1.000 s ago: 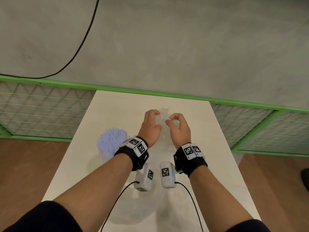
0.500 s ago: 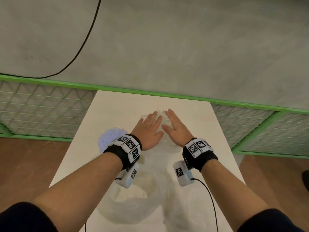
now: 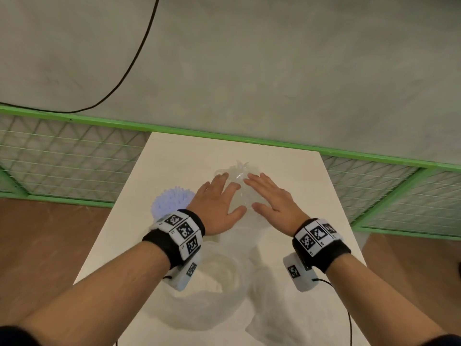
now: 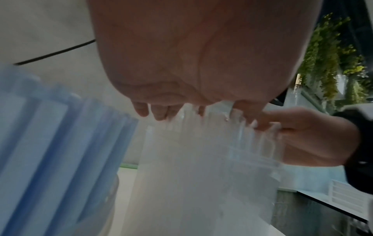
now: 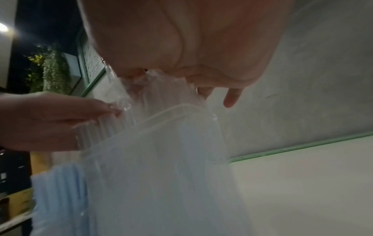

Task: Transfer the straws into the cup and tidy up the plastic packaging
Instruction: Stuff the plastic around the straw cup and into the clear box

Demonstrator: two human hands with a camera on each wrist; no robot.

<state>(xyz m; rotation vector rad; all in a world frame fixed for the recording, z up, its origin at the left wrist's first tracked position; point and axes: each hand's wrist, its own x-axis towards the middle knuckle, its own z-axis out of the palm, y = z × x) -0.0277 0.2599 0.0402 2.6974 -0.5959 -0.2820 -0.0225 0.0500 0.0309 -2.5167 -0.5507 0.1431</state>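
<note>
Clear straws (image 3: 239, 171) stand upright in a clear cup (image 4: 191, 175) at the table's middle. My left hand (image 3: 219, 196) and right hand (image 3: 269, 196) lie flat, palms down, on the straw tops, with the fingers straight and side by side. The wrist views show the straw ends (image 5: 161, 92) touching both palms. A bundle of blue straws (image 3: 172, 203) stands in another cup just left of my left wrist. Crumpled clear plastic packaging (image 3: 219, 283) lies on the table under my forearms.
The white table (image 3: 174, 158) is narrow, with its far edge against a green-framed mesh fence (image 3: 62, 151). A second piece of clear plastic (image 3: 272, 310) lies near the front edge. Cables hang from both wrist cameras. Wooden floor lies on both sides.
A second ago both hands' fingers were curled round the clear straw tops. They have since flattened out, palms down, on the straws.
</note>
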